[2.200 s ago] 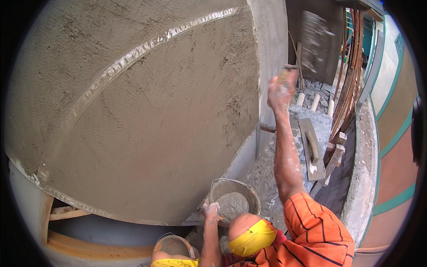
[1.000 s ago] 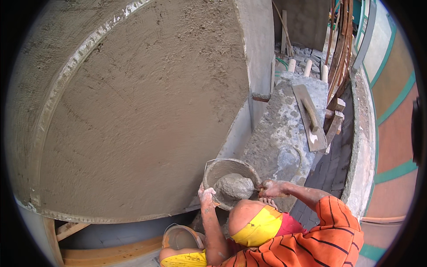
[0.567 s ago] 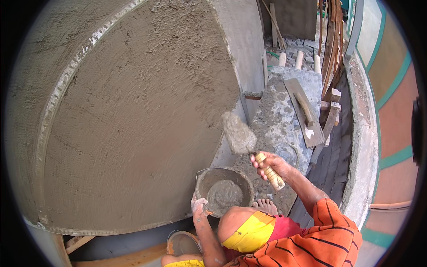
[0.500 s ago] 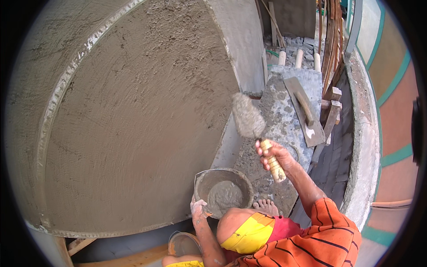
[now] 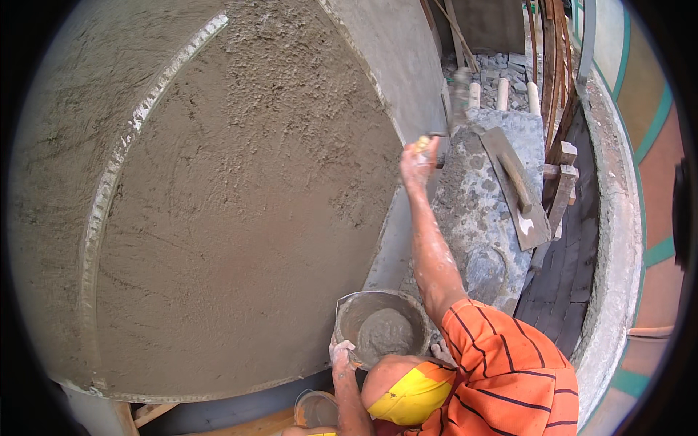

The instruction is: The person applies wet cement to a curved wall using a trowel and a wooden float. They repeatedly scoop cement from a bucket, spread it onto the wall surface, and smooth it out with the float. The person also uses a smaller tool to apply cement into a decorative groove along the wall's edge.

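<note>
My right hand (image 5: 418,168), arm stretched far forward beside the wall, is wrapped round the pale handle of a trowel (image 5: 423,144). Its blade is smeared by motion, so whether mortar lies on it cannot be told. Close to my knee, my left hand (image 5: 341,353) grips the rim of a bucket (image 5: 349,317) on its left side. Grey wet mortar (image 5: 386,333) fills the bucket's lower part. On my left rises a wall (image 5: 240,240) coated in wet mortar, rougher toward the top.
A mortar-stained plank platform (image 5: 476,211) runs ahead, with a long wooden-handled float (image 5: 516,190) lying on it. Pale poles (image 5: 503,94) jut from its far end before broken rubble. A second bucket (image 5: 316,410) stands lower left. A concrete ledge (image 5: 614,240) curves along the right.
My right hand has swung the trowel forward and left, stretching the arm out along the wall. Mortar showed on the blade before; now it is blurred. My left hand stays at the bucket.
</note>
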`<state>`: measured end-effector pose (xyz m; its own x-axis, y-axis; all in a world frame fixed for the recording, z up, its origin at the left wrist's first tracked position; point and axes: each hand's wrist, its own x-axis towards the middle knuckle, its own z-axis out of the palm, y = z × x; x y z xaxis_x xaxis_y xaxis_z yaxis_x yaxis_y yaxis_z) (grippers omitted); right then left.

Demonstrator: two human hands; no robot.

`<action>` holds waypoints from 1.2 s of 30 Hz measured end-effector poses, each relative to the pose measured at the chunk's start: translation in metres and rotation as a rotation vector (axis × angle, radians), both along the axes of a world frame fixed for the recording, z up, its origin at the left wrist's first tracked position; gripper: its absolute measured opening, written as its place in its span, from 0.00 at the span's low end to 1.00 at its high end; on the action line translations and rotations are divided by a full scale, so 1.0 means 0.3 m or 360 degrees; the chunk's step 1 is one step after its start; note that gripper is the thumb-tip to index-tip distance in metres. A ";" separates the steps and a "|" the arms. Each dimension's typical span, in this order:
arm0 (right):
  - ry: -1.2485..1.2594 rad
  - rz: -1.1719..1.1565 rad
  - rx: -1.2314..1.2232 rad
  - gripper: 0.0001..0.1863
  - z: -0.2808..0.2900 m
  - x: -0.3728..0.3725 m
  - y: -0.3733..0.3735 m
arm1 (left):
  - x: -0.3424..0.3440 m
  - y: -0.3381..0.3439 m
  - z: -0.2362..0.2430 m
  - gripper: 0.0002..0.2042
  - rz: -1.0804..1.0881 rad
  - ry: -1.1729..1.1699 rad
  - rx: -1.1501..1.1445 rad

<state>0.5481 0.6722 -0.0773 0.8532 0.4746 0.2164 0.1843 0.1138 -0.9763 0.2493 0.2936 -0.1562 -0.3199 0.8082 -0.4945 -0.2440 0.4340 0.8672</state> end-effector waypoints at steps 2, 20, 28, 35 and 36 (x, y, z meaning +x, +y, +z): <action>0.0141 0.0969 -0.0181 0.25 0.049 -0.228 -0.101 | -0.039 -0.067 -0.001 0.33 0.0160 -0.0029 -0.0013; 0.1525 0.1409 0.0237 0.08 0.461 -0.316 0.347 | -0.059 -0.066 -0.006 0.30 0.0256 0.0016 0.0033; 0.2458 0.2287 0.1418 0.05 0.631 -0.134 0.139 | -0.077 -0.048 -0.005 0.30 0.0179 -0.0165 0.0137; 0.0846 0.0960 0.1284 0.23 0.734 0.115 -0.243 | -0.071 -0.078 0.058 0.29 0.0277 -0.0133 0.0043; 0.0667 0.0709 0.1189 0.24 0.741 0.148 -0.247 | -0.084 -0.084 0.045 0.29 0.0278 -0.0146 0.0078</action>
